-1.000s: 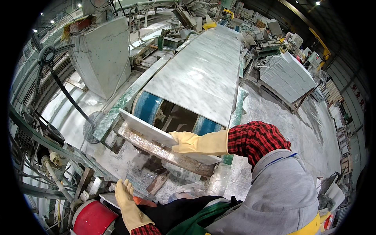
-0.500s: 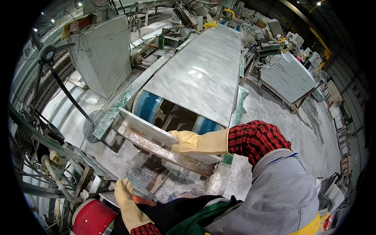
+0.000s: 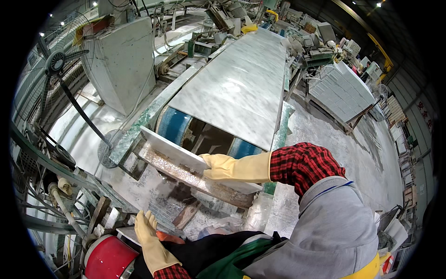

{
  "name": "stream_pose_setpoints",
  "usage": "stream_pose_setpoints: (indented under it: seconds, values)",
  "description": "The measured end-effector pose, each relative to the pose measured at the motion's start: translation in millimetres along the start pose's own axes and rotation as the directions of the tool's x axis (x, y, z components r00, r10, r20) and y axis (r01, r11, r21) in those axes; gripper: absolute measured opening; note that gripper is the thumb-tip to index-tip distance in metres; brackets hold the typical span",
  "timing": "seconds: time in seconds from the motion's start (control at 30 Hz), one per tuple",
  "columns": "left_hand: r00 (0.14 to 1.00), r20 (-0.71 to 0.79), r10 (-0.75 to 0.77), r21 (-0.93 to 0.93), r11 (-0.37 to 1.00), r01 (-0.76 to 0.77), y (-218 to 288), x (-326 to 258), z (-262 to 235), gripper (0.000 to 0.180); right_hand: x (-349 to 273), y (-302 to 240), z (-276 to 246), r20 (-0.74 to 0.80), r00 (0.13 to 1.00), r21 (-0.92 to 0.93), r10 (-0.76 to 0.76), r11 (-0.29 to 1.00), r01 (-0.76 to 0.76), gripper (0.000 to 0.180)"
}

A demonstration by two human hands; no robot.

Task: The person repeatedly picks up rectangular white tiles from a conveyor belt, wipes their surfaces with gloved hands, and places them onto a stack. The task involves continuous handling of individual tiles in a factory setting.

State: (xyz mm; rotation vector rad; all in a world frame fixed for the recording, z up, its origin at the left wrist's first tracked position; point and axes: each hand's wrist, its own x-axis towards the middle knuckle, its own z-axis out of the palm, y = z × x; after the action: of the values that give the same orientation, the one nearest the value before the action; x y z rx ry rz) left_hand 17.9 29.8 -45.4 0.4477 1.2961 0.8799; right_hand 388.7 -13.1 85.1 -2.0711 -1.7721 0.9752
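My right hand (image 3: 223, 167), in a cream rubber glove, grips the top edge of a narrow pale stone strip (image 3: 169, 148). That strip stands on edge along a wet wooden crossbar (image 3: 186, 177) at the near end of a roller conveyor. Beyond it a long grey-white marble slab (image 3: 232, 90) lies flat over blue rollers (image 3: 173, 128). At the lower left, my left hand (image 3: 149, 237) wears the same kind of glove. Its fingers are stretched out and hold nothing. A red drum-shaped thing (image 3: 110, 258) is close beside it.
A fan (image 3: 56, 63) on a round base stands at the left, near a large pale cabinet-like block (image 3: 121, 65). Pipes and cables crowd the lower left. Right of the conveyor, stacked pale slabs (image 3: 341, 88) rest on a rack above the wet floor (image 3: 334, 139).
My left hand has shifted very slightly left. My right hand keeps its grip on the stone strip, and the slab shows no clear movement.
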Motion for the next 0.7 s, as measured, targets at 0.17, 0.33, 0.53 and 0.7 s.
stream_pose_setpoints:
  seconds: [0.17, 0.33, 0.53, 0.7]
  values:
    - [1.0, 0.005, 0.004, 0.016, 1.0, -0.005, 1.2, -4.8, 1.1, 0.063, -0.5, -0.1, 1.1, 0.001, 1.0, -0.031, 0.031, 0.999, -0.031, 0.037]
    - [1.0, -0.007, 0.019, -0.008, 1.0, -0.019, -1.5, -4.7, 1.6, 0.059, -7.3, -7.6, -9.2, 0.021, 0.997, -0.084, 0.075, 0.994, -0.073, 0.034]
    - [0.998, -0.056, -0.018, -0.058, 0.998, 0.015, 4.5, -9.7, 8.9, 0.049, -9.4, -14.4, -26.0, 0.071, 0.994, -0.039, 0.077, 0.996, -0.075, 0.047]
    - [0.995, -0.063, 0.075, -0.154, 0.984, -0.084, -4.0, -15.2, -13.9, 0.039, -12.0, -46.4, -30.2, 0.057, 0.998, 0.159, 0.036, 0.986, -0.045, 0.046]
